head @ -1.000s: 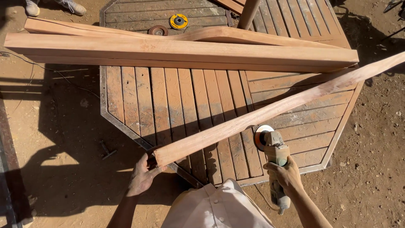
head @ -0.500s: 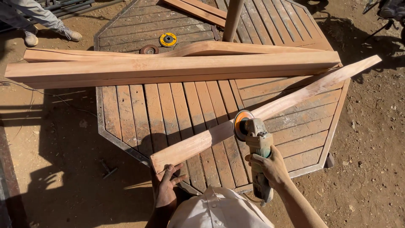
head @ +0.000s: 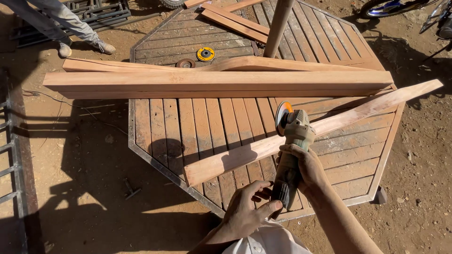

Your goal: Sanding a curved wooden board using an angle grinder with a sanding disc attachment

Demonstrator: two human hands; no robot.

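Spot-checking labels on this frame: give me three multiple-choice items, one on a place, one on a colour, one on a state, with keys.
1. Where does the near plank lie?
A. slanted across the slatted table
B. flat on the dirt
C. leaning on the pole

2. What colour is the sanding disc on the angle grinder?
A. blue
B. orange
C. white

3. How is the grinder held?
A. left hand alone
B. it lies unheld
C. both hands on it

Key:
1 A, the plank crosses the table slats at a slant.
2 B, the disc rim shows orange.
3 C, the right hand wraps the body and the left hand touches the rear end.
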